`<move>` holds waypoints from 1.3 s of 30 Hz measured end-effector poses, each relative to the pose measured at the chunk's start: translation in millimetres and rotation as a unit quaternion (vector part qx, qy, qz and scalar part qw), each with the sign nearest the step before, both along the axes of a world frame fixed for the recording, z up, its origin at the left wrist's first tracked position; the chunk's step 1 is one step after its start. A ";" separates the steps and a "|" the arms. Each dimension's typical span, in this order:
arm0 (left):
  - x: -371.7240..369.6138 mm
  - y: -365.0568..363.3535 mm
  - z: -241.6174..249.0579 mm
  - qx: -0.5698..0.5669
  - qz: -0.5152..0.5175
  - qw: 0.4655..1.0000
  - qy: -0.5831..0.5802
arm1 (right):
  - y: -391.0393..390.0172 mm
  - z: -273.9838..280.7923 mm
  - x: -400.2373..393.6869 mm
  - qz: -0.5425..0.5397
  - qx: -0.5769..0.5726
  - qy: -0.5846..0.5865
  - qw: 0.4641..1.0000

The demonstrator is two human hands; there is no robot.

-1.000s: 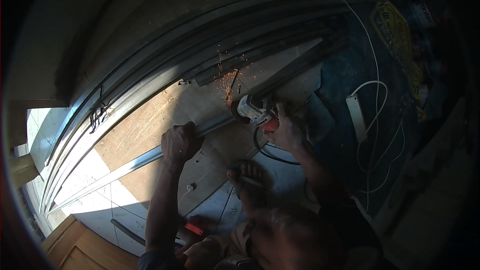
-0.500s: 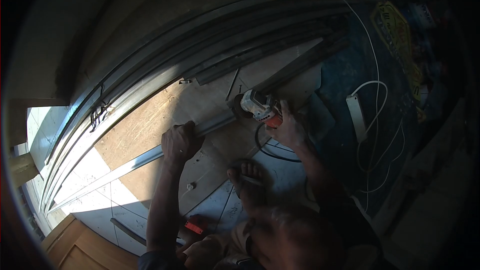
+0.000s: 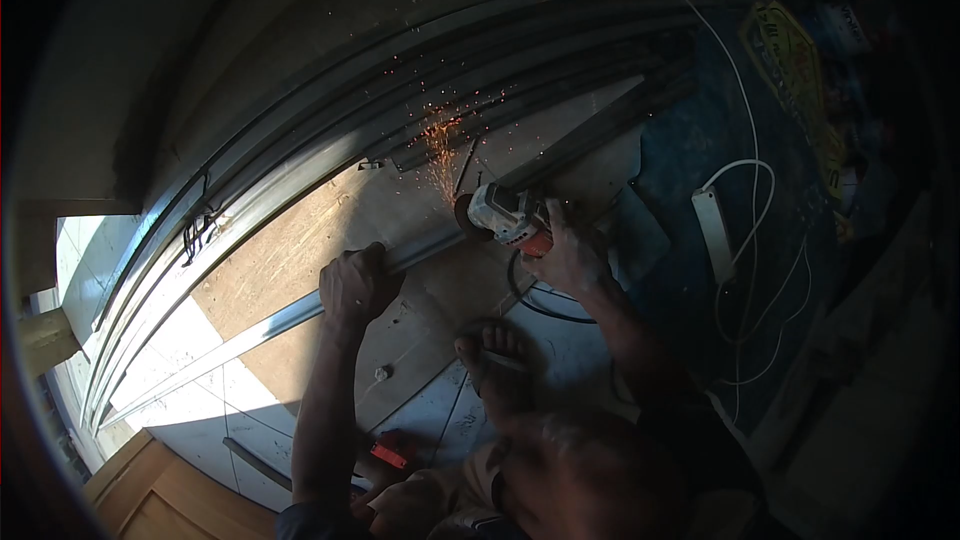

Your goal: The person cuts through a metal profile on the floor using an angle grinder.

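My left hand (image 3: 355, 287) is closed around a long metal profile (image 3: 285, 318) that runs from the lower left up toward the grinder. In my right hand (image 3: 572, 258) is an angle grinder (image 3: 505, 214) with a grey head and an orange body, my fingers wrapped round it. Its dark disc meets the profile near the far end; the exact contact is hard to make out. Orange sparks (image 3: 440, 145) spray upward from the disc. A thin dark rod (image 3: 466, 165) lies just beyond the grinder.
Several long metal profiles (image 3: 330, 155) lie along the far side. A white power strip (image 3: 711, 230) with cables rests on a dark blue sheet (image 3: 690, 180) at right. My bare foot (image 3: 490, 365) is between my arms, near a red object (image 3: 390, 450). A wooden panel (image 3: 185, 490) stands lower left.
Sparks now fly from the grinder's disc, where there were none before. The grinder and my right hand have shifted slightly left. My left hand has barely moved on the profile.
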State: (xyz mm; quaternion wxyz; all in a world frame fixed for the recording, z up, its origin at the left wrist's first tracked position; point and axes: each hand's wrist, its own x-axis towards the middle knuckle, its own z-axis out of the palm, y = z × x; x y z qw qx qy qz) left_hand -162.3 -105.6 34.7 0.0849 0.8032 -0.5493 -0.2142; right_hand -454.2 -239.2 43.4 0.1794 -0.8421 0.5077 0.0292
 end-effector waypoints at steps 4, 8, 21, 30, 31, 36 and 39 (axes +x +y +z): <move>-1.9 3.1 -1.2 -0.007 0.006 1.000 -0.006 | -5.4 8.5 8.8 -0.032 0.045 0.042 0.998; 6.6 11.1 -1.5 -0.005 -0.007 1.000 0.003 | -4.9 5.0 1.4 -0.074 0.051 0.014 0.996; 143.1 153.9 -35.5 -0.004 -0.004 0.995 -0.096 | 2.6 38.0 -84.6 -0.367 0.136 -0.443 0.807; 83.8 -20.4 6.1 0.381 -0.027 0.818 0.429 | 4.4 69.6 -101.9 -0.364 0.161 -0.620 0.676; 74.7 -36.3 -1.4 0.363 -0.020 0.773 0.520 | 2.2 70.2 -103.8 -0.351 0.193 -0.649 0.647; 12.1 -97.1 -14.4 0.124 -0.104 0.946 0.280 | 3.7 69.3 -103.1 -0.352 0.190 -0.671 0.625; 22.3 -75.4 -6.2 0.022 -0.141 0.982 0.123 | 6.2 68.1 -110.4 -0.356 0.155 -0.671 0.632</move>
